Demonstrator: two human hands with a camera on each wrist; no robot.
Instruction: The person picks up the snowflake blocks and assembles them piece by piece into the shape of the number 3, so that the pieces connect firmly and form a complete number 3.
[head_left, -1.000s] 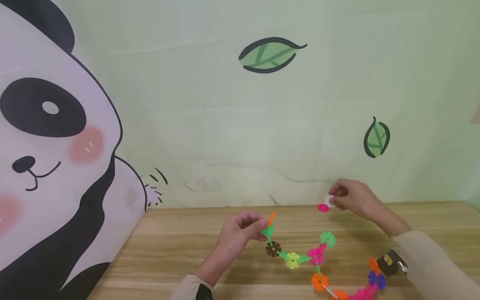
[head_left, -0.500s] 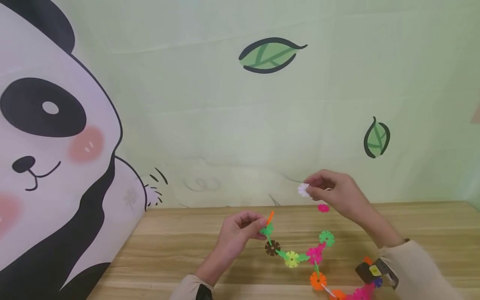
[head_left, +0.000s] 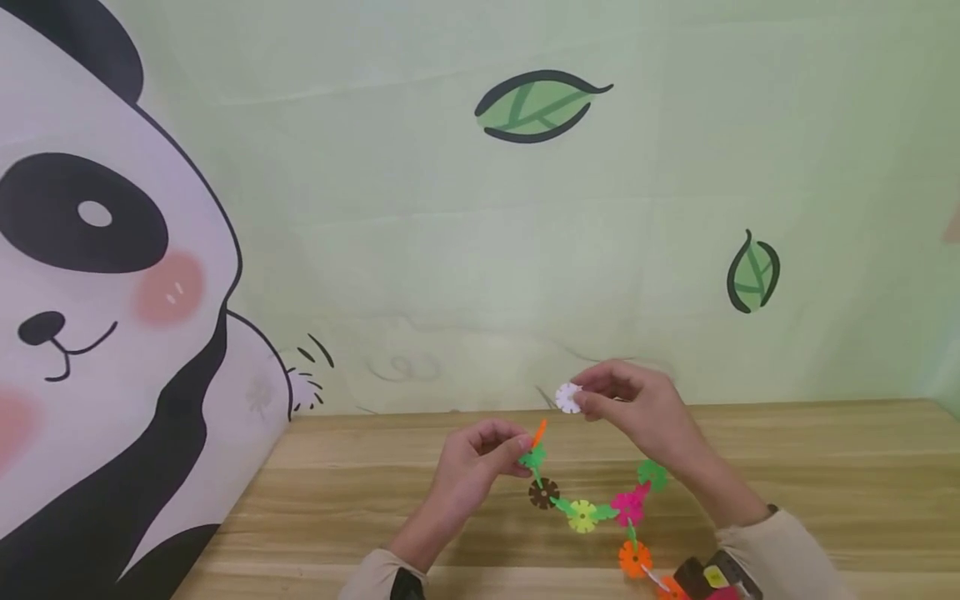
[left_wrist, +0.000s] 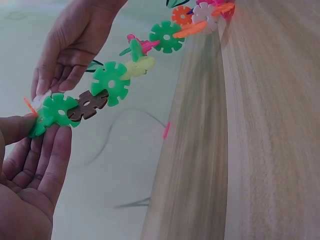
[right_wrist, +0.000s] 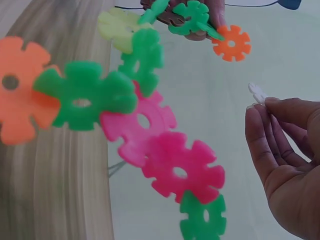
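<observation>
My left hand (head_left: 480, 467) pinches a green notched disc (head_left: 533, 457) at the upper end of a chain of interlocking plastic discs. An orange disc (right_wrist: 231, 43) is slotted into that end and sticks up past the fingertips. From there the chain hangs through a brown disc (head_left: 543, 493), a yellow disc (head_left: 582, 517), pink discs (head_left: 628, 507) and an orange one (head_left: 635, 559). A white disc (head_left: 567, 398) is pinched between thumb and fingers of my right hand (head_left: 633, 408), just above and right of the orange disc, apart from it in the head view.
The wooden table (head_left: 337, 500) runs back to a pale green backdrop (head_left: 420, 250) printed with a panda and leaves. A loose pink disc (left_wrist: 166, 130) lies near the table's far edge. My right forearm covers part of the chain in the head view.
My right hand has lifted the white disc from beside the loose pink one and carried it left, then lower, towards the left hand. The left hand has stayed nearly still.
</observation>
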